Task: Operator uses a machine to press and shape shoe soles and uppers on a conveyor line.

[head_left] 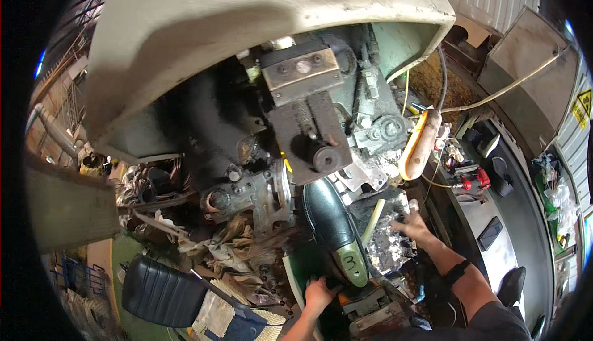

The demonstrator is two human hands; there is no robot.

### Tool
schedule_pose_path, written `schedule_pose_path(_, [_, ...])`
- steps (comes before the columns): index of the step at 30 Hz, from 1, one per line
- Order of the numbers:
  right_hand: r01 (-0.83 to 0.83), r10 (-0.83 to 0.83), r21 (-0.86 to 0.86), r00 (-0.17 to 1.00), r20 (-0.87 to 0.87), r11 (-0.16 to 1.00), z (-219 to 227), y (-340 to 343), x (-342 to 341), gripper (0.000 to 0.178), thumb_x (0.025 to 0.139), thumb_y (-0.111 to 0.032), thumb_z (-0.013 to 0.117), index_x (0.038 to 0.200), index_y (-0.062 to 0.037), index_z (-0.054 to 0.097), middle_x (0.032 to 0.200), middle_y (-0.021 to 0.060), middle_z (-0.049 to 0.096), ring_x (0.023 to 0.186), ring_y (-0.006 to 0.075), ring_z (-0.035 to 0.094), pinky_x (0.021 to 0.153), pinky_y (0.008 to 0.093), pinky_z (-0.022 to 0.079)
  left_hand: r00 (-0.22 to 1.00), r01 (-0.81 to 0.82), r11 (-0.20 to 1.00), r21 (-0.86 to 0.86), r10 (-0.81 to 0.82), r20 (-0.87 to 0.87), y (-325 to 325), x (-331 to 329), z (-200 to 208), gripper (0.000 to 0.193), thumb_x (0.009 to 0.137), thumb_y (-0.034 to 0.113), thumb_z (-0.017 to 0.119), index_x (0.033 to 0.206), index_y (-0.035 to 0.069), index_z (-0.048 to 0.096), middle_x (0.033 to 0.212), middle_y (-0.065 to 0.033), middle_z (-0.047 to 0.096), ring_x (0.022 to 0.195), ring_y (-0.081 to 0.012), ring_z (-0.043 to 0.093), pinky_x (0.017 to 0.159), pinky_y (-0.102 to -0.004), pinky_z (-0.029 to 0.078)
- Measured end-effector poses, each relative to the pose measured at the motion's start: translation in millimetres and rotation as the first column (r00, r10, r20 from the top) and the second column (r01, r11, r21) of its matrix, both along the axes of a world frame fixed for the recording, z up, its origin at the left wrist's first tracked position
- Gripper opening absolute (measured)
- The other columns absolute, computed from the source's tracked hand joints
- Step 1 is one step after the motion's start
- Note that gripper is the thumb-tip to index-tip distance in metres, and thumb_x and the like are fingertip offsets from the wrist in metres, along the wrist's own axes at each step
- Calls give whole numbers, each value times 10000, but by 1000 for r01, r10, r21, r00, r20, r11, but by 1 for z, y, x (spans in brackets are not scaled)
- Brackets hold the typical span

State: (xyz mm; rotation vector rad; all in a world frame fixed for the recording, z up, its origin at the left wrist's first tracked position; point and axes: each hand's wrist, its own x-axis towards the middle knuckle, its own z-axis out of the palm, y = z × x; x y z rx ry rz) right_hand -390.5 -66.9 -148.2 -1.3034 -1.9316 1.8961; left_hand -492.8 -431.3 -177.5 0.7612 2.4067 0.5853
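Observation:
A black leather shoe upper (330, 214) sits on a green last (353, 267), held in the middle of a large, grimy shoe machine. My left hand (319, 294) is low beside the last, next to a green panel. Its fingers look apart with nothing seen in them, though the tips fade into shadow by the last. To the right of the shoe, my right hand (412, 224) reaches over a worn, whitish-speckled machine surface (389, 242), fingers spread and empty. Between that hand and the shoe stands a pale yellowish strip (373, 222).
Above the shoe hangs a dark metal press block (312, 137) under a cream machine hood (259, 8). An orange-edged control box (421, 145) dangles on the right. Beyond it runs a conveyor (522, 187) with a phone (490, 232). A black chair (164, 291) stands lower left.

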Motion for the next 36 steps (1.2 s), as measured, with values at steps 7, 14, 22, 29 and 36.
schedule_pose_path(7, [452,-420,146,884,-206,880,-4,50,59,434,881,-106,710,1259,41,556,1031,89,679,905,168,623,733,324,511,860,-257,925,280,87,502,-16,45,19,628,717,205,871,1260,51,595,1100,-168,704,1020,-256,679,881,-379,529])
schedule_pose_path(14, [220,79,457,832,-549,862,131,-50,65,409,950,-62,650,1318,66,527,1137,101,661,977,140,607,865,288,494,983,-182,802,570,143,112,-112,55,143,495,755,273,849,1164,38,698,1109,-130,717,1012,-231,692,899,-353,537])
schedule_pose_path(22, [-441,937,827,184,-296,348,198,-218,84,895,861,-296,797,1520,44,296,1502,227,409,1394,317,419,1136,443,351,836,-489,-258,833,132,532,-93,55,299,559,677,111,777,1164,-115,617,1080,-241,700,914,-336,707,850,-453,578])
schedule_pose_path(29, [-98,724,874,609,-325,475,146,-216,170,1212,686,-339,935,1507,151,190,1512,348,330,1399,439,388,1166,460,314,906,-414,52,909,-80,417,-14,98,324,344,740,-59,788,1072,-77,701,1004,-134,740,876,-205,704,854,-361,548])
schedule_pose_path(36, [338,508,785,617,-601,519,148,-175,275,1090,705,-242,928,1551,-11,281,1561,230,359,1444,392,361,1185,516,285,702,-652,265,711,-145,697,114,189,321,299,740,16,759,1029,-3,685,932,-107,707,804,-244,680,758,-393,564])
